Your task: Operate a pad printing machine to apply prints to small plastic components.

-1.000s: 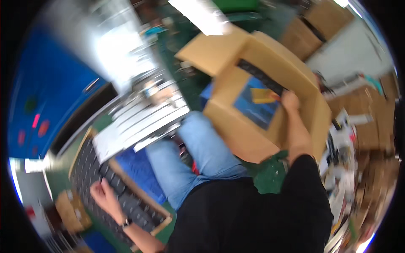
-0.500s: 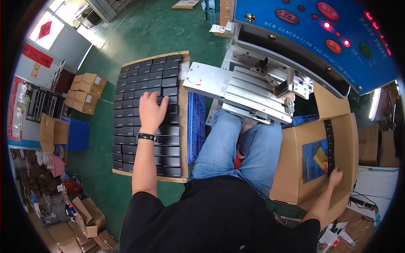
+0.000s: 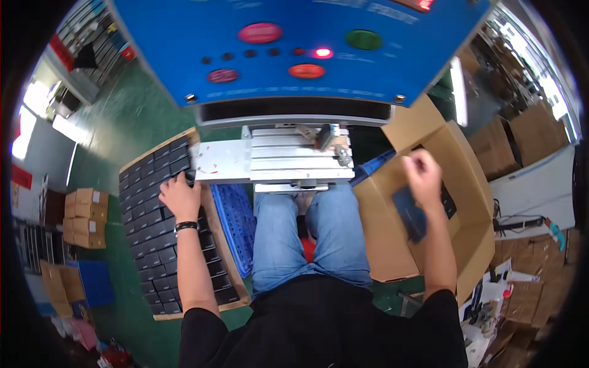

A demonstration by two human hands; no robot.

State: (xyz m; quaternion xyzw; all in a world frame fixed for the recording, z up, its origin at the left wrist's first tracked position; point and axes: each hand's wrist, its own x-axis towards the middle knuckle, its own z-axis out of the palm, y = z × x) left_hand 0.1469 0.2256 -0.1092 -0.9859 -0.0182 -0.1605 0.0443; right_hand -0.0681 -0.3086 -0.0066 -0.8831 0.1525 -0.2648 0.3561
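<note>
The black boxes [image 3: 142, 211] stand in close rows on a wood-edged tray [image 3: 228, 281] at the person's left. The left hand [image 3: 181, 199] lies over those near the tray's far right corner, fingers bent; I cannot tell whether they grip one. The right hand [image 3: 423, 179], slightly blurred, is above an open carton [image 3: 383, 233], its fingers curled narrow. Inside the carton is a blue sheet [image 3: 406, 208]. A blue crate [image 3: 238, 230] lies just beside the tray. Ahead is a machine with a blue panel [image 3: 294, 43] and a metal bed [image 3: 288, 161].
</note>
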